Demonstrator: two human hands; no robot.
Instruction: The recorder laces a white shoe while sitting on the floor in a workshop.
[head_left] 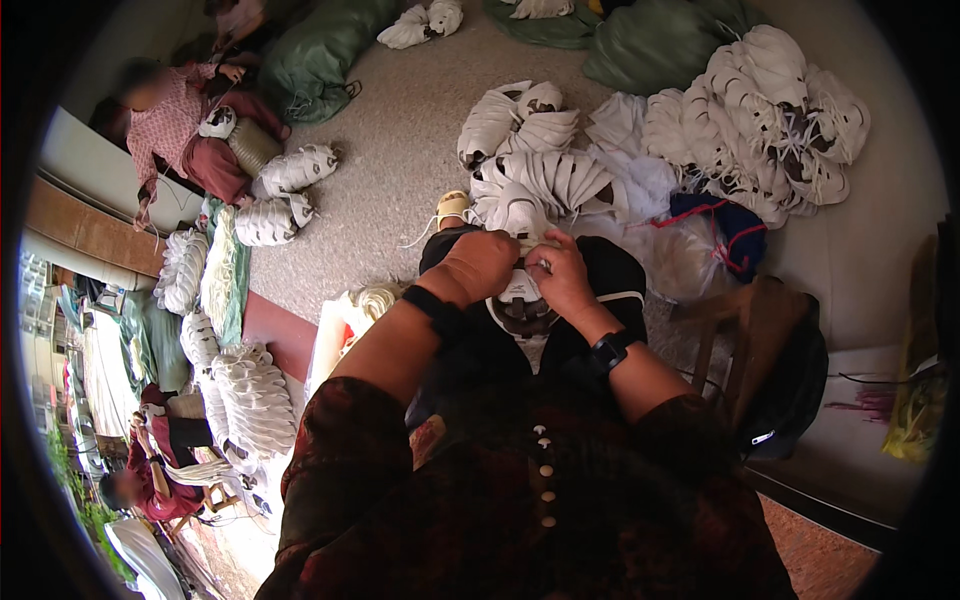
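Between my knees sits a white shoe upper with a dark brown lining at its near end. My left hand is closed, its fingertips at the upper's lacing area. On the other side my right hand pinches at the same spot, fingers bent and close to the left ones. Whether a thin lace runs between the fingertips is too small to make out. Just beyond my hands, a row of nested white shoe uppers lies on the floor. A pale cord crosses my right knee.
More white uppers are heaped at the far right, beside a dark blue bag with red cord. A wooden stool stands at right. Cream laces lie left of my knees. Co-workers sit at left; green sacks lie beyond.
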